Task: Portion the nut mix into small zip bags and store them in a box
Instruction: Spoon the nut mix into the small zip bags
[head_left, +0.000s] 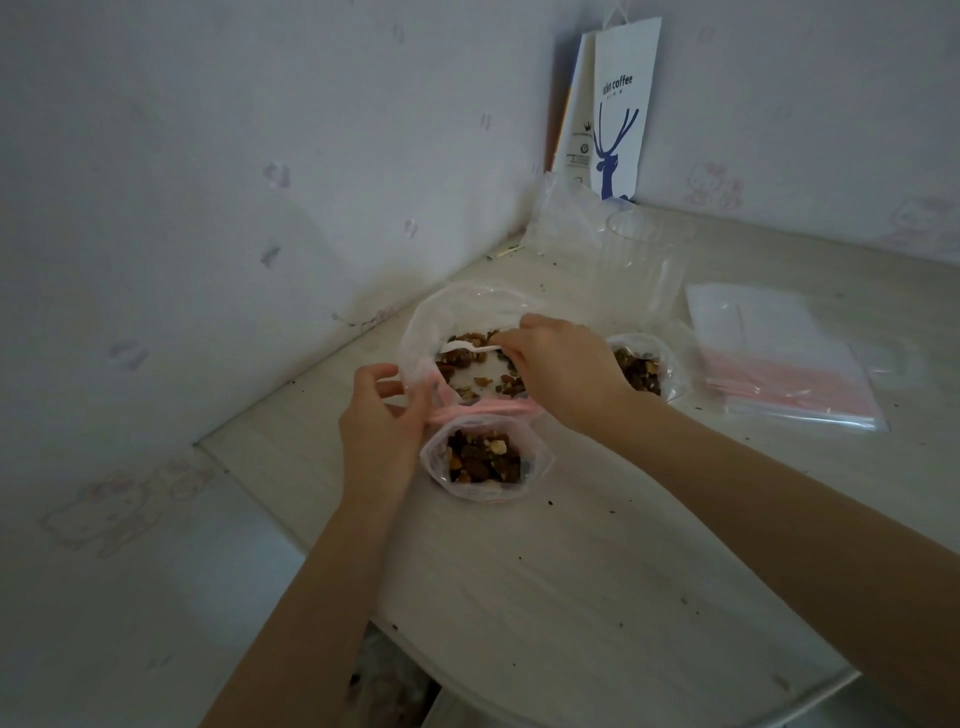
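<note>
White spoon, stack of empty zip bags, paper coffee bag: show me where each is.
white spoon (469, 347): head view, on its middle.
stack of empty zip bags (784, 385): head view, on the pink band.
paper coffee bag (621, 130): head view, on its white front.

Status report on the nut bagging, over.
Left hand pinches small zip bag rim. Right hand holds white spoon inside big nut bag. Nothing blocking.

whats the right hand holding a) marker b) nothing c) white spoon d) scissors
C: the right hand pinches a white spoon inside the big bag, while the left hand grips the small bag at its pink rim.
</note>
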